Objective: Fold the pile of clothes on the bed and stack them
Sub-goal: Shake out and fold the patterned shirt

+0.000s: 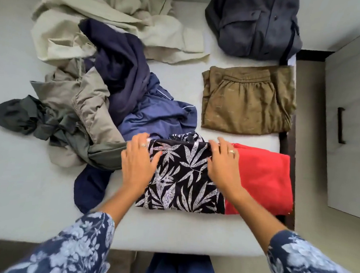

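Note:
A black garment with a white leaf print lies folded at the front of the bed, overlapping the left part of a folded red garment. My left hand lies flat on its left edge with fingers straight. On its right side my right hand presses down, fingertips at the top fold. An unfolded pile of beige, navy, blue and grey-green clothes spreads over the left and middle of the bed.
Folded olive-brown shorts lie behind the red garment, and a folded dark blue shirt sits at the back right. The white bed ends at a dark frame on the right, beside a grey cabinet with a black handle.

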A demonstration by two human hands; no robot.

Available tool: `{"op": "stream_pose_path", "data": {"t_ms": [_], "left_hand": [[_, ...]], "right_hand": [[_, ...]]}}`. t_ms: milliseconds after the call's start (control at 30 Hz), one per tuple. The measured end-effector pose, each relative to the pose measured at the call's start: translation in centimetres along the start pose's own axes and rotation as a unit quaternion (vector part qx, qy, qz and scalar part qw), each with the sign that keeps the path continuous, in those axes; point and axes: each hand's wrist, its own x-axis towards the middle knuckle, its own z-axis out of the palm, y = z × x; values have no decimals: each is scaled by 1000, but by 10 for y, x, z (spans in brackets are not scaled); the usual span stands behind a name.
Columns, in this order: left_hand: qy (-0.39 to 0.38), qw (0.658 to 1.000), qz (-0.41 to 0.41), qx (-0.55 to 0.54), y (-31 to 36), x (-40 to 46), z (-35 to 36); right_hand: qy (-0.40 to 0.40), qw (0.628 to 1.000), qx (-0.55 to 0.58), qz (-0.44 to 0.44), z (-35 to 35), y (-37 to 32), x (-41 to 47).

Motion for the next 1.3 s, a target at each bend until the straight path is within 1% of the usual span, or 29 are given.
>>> {"op": "stream_pose_path", "data": {"t_ms": [33, 67, 100, 133, 167, 200, 233, 267, 300, 333, 367, 400, 433, 467, 500, 567, 667, 800, 867, 933, 967, 1000, 1067, 1100, 1133, 1167, 1200, 1300], "left_hand": [[22, 999, -26, -9, 0, -17, 4], [33, 998, -59, -17, 0, -34, 7], [21, 994, -102, -24, 1, -49, 11], [-5, 986, -159, -40, 1, -64, 16], [-37, 970, -230, -63, 3, -75, 20], [-73, 943, -309, -96, 1, -85, 31], [-107, 907, -386, -128, -3, -94, 40], [-145, 864, -452, -166, -4, -101, 49], [-177, 813, -511, -217, -6, -106, 56], [-201, 752, -559, -285, -5, -109, 61], [-224, 682, -595, -361, -2, -108, 60], [-240, 621, -615, -424, 1, -105, 59], [-239, 581, -626, -463, 3, -103, 61], [-226, 558, -632, -488, 2, -101, 66], [-202, 550, -633, -505, 1, -98, 70], [-158, 546, -632, -526, -1, -93, 75], [-120, 544, -631, -540, -3, -90, 78], [-80, 542, -631, -550, 4, -87, 60], [-60, 525, -633, -565, 12, -84, 40], [-43, 503, -625, -595, 25, -81, 14], [-31, 503, -617, -605, 31, -78, 5], [-12, 524, -600, -605, 39, -76, -8], [39, 606, -536, -586, 53, -71, -28], [55, 653, -491, -574, 62, -67, -42], [66, 691, -451, -562, 71, -62, -54], [73, 715, -415, -558, 79, -55, -64], [76, 729, -386, -560, 88, -46, -73], [49, 758, -317, -567, 121, -12, -99]], "right_hand": [[9, 1000, -11, -27, 5, 0, -15], [-2, 998, -20, -60, 11, 0, -31], [-29, 994, -29, -96, 18, 2, -46], [-59, 989, -39, -129, 26, 3, -60], [-87, 983, -51, -154, 34, 4, -72], [-104, 978, -63, -171, 42, 5, -82], [-112, 974, -74, -183, 49, 4, -91], [-119, 971, -84, -189, 56, 6, -96], [-122, 969, -95, -192, 63, 7, -100], [-127, 968, -105, -188, 69, 8, -102], [-133, 967, -114, -185, 75, 8, -102], [-138, 966, -120, -181, 79, 8, -101], [-138, 965, -127, -181, 83, 7, -100], [-137, 963, -141, -183, 85, 4, -100], [-144, 959, -160, -183, 87, 2, -99], [-164, 953, -184, -176, 87, -1, -99], [-160, 952, -186, -182, 86, -6, -92], [-135, 972, -99, -166, 60, -19, -68], [-115, 979, -56, -156, 33, -20, -59], [-120, 984, -25, -130, -4, -21, -57], [-119, 985, -6, -125, -21, -21, -56], [-108, 987, 7, -115, -41, -22, -56], [-95, 991, 30, -95, -71, -20, -51], [-82, 992, 34, -85, -88, -18, -48], [-70, 994, 37, -76, -104, -15, -43], [-60, 995, 45, -71, -117, -13, -38], [-50, 995, 58, -64, -129, -10, -31], [-30, 997, 68, -17, -167, 8, -5]]}}
